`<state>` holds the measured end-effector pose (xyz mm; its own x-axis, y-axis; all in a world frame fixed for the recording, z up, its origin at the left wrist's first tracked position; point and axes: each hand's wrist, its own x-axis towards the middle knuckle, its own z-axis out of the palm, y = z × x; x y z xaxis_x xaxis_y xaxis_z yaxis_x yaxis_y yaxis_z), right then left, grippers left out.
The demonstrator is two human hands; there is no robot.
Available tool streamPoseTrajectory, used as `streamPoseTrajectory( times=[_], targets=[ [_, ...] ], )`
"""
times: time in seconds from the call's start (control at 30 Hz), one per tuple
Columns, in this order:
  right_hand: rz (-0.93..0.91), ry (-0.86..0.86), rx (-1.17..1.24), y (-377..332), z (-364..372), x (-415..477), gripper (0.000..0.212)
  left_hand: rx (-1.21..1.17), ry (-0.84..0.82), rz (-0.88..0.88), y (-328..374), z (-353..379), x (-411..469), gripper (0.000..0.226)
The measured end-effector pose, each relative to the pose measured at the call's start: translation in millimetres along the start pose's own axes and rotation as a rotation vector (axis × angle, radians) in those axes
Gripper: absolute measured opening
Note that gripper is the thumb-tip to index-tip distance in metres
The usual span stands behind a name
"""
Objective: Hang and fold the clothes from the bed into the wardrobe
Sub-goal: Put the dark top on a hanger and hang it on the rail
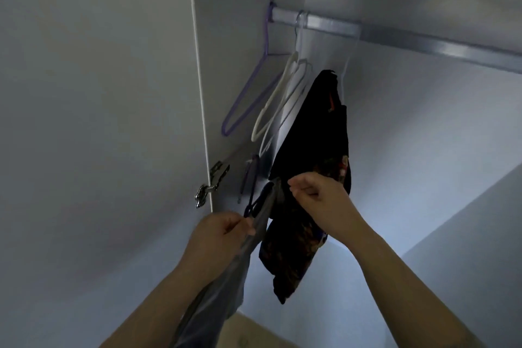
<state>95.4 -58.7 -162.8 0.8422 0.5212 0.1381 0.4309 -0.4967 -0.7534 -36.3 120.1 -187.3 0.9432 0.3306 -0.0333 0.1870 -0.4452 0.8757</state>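
A grey garment [226, 277] runs up from the lower left to a dark purple hanger [255, 200]. My left hand [223, 232] pinches the grey cloth just below that hanger. My right hand [316, 192] has its fingers curled and pinches the top edge of the grey cloth beside the hanger. Behind my hands a black patterned garment [319, 135] hangs from a pale hanger on the metal rail [395, 34].
An empty purple hanger [245, 93] and two empty white hangers [278, 104] hang at the rail's left end. The open wardrobe door [99, 93] stands on the left, with a metal hinge [211, 183] on its edge. A brown cardboard surface [254, 333] shows at the bottom.
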Motion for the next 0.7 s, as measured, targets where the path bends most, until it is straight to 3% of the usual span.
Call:
streamPoseTrajectory(
  times=[0.17,0.47,0.7],
  targets=[
    [0.041,-0.082,0.009,0,9,-48,0.024,-0.003,-0.057,-0.058,-7,6,-49,0.030],
    [0.096,-0.096,0.180,28,1,-167,0.022,0.083,-0.116,-0.070,1,39,-148,0.031],
    [0.029,-0.019,0.150,37,-11,-247,0.024,0.248,-0.305,0.066,38,59,-190,0.032]
  ],
)
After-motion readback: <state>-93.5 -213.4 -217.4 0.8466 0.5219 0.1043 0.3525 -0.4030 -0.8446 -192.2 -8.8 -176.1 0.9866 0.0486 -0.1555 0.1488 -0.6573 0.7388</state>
